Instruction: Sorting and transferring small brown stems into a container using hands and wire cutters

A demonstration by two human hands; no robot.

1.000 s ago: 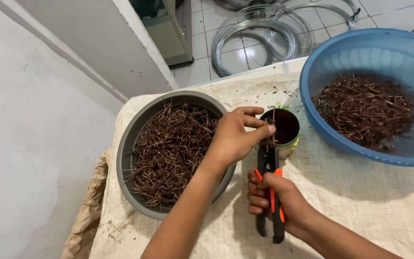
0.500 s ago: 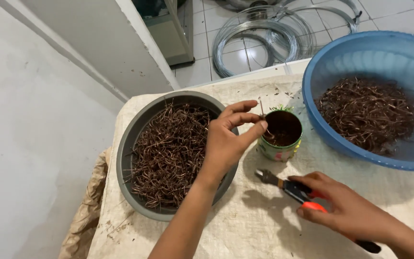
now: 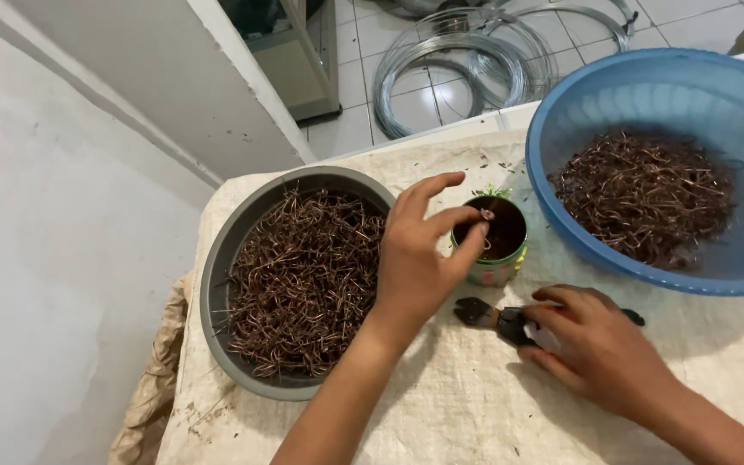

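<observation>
My left hand (image 3: 419, 258) hovers at the rim of a small round can (image 3: 494, 245), pinching a tiny bent piece of copper wire (image 3: 486, 213) over its dark opening. My right hand (image 3: 600, 344) rests on the cloth and covers the handles of a pair of pliers (image 3: 486, 315), whose black jaws point left. To the left, a grey bowl (image 3: 217, 293) is full of copper wire pieces (image 3: 303, 280). A blue basin (image 3: 579, 112) at the right holds more copper wire pieces (image 3: 647, 194).
A beige woven cloth (image 3: 475, 413) covers the table. Beyond the table edge, coils of grey wire (image 3: 454, 69) lie on the tiled floor beside a white cabinet (image 3: 217, 95). A grey wall (image 3: 45, 258) runs along the left.
My right hand has lowered the pliers from upright beside the can to flat on the cloth. My left hand has stayed at the can, its fingers now pinching wire over the opening.
</observation>
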